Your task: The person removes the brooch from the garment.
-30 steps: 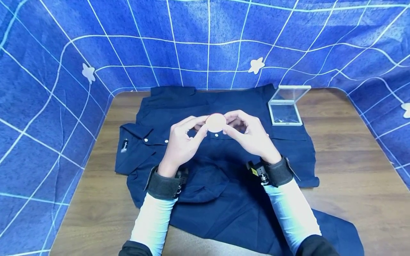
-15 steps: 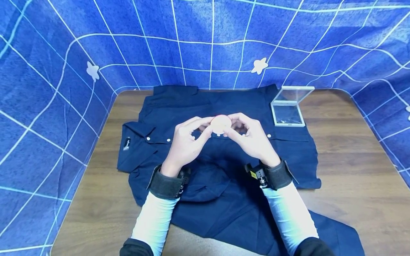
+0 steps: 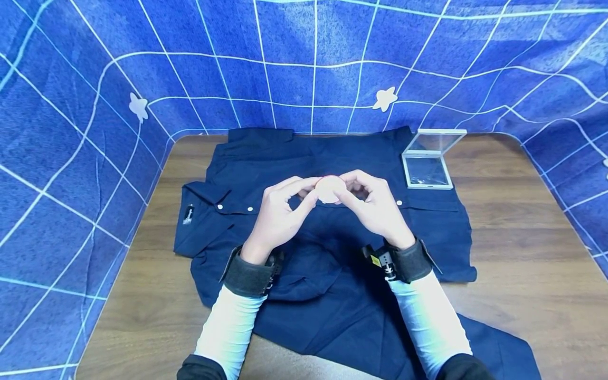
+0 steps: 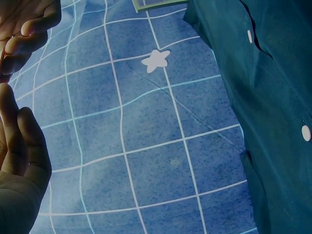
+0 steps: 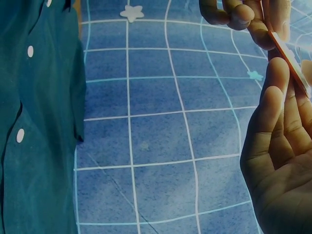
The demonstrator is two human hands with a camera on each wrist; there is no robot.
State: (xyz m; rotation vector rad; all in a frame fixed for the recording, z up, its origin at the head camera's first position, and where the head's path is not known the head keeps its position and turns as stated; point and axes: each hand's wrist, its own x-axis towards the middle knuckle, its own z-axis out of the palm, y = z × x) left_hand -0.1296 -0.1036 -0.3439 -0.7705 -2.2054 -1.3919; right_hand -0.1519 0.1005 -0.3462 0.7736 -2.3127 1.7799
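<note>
I see both hands up in front of me, close together over the dark blue shirt (image 3: 332, 253). Between them is a small round pink disc (image 3: 329, 188). My left hand (image 3: 277, 214) pinches its left edge with the thumb and the bent first fingers. My right hand (image 3: 375, 208) pinches its right edge the same way. So the fingers of both hands are curled in and holding the disc, which is up in the air above the middle of the shirt, not touching it.

In the right wrist view the disc (image 5: 287, 53) shows edge-on, thin and flat, caught between the thumb and the fingers (image 5: 243, 14) above it. In the left wrist view I see my fingers (image 4: 22, 146) at the left side, but the disc is too hard to make out there.

The shirt lies spread on the brown desk (image 3: 518, 221), with white buttons in a row. A small clear box (image 3: 426, 163) sits open on the shirt's far right corner, its lid standing up. It is well apart from my hands. A blue cloth with white lines and stars (image 3: 304, 63) hangs around the desk.
</note>
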